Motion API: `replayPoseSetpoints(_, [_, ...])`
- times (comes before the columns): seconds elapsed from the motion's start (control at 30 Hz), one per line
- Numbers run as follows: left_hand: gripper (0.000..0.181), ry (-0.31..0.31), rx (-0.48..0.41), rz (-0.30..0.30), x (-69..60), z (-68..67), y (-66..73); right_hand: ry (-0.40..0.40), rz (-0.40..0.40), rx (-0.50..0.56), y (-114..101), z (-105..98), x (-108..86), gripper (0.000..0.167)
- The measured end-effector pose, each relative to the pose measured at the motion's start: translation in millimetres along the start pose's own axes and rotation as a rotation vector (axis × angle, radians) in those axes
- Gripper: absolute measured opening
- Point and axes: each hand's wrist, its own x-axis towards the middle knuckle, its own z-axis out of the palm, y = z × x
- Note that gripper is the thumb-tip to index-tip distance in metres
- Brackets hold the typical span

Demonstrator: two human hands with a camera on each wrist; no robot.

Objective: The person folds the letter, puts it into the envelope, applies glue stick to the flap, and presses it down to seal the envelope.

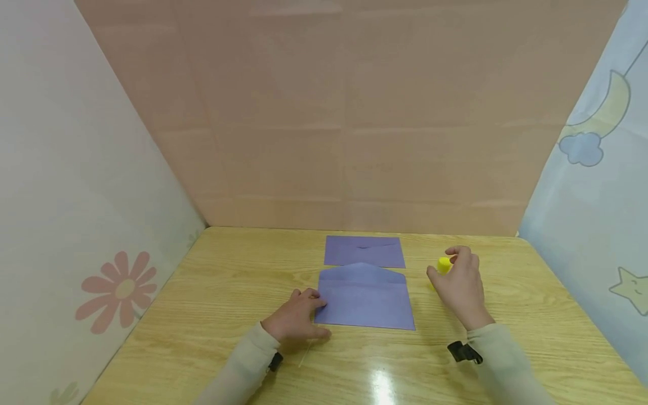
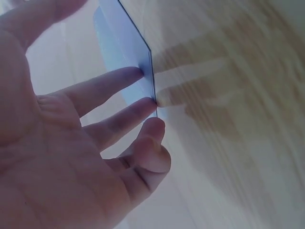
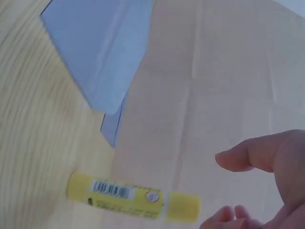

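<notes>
A purple envelope [image 1: 365, 304] with its flap unfolded away from me lies on the table. My left hand [image 1: 298, 318] is at its left side, and in the left wrist view two fingertips touch the envelope edge [image 2: 147, 62]. To the right, a yellow glue stick [image 3: 133, 198] with a printed label and barcode stands upright. My right hand [image 1: 463, 281] hovers around it with thumb and fingers spread; a gap shows between them and the glue stick in the right wrist view. In the head view the hand hides most of the glue stick.
Behind the near envelope lies a second purple envelope [image 1: 364, 251], its flap folded down, partly overlapped by the near one's flap tip. The wooden table [image 1: 228, 270] meets a tan backdrop [image 1: 344, 124] at the back. Patterned panels [image 1: 116, 185] stand at both sides.
</notes>
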Motion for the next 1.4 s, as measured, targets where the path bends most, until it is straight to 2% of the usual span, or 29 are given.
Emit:
replayPoseSetpoints(0.13, [0.06,0.025,-0.018,0.004,0.4,1.5,-1.0,-0.062,0.055,0.002,13,-2,6.0,0.065])
replayPoseSetpoints(0.37, [0.05,0.06,-0.059,0.012,0.9,3.9,-2.8,-0.26,0.148,0.026,30,-1,13.1,0.078])
replayPoseSetpoints(0.7, [0.042,0.096,-0.108,0.026,1.1,3.8,-4.3,-0.371,0.145,-0.007,50,5,18.7,0.066])
replayPoseSetpoints(0.83, [0.04,0.112,-0.119,0.001,0.1,3.8,-3.6,-0.37,0.133,0.0,53,7,19.5,0.06])
replayPoseSetpoints(1.0, [0.036,0.145,-0.118,-0.03,0.3,4.8,-3.2,-0.311,0.073,0.001,53,10,17.2,0.051])
replayPoseSetpoints(1.17, [0.034,0.182,-0.11,-0.011,1.9,4.8,-1.9,-0.261,0.005,-0.016,41,13,12.8,0.049])
replayPoseSetpoints(1.3, [0.034,0.203,-0.107,0.004,3.4,3.7,3.2,-0.268,-0.025,-0.008,25,16,9.7,0.049])
replayPoseSetpoints(1.4, [0.034,0.209,-0.138,0.02,5.3,2.7,8.5,-0.28,-0.047,-0.002,14,19,6.0,0.047])
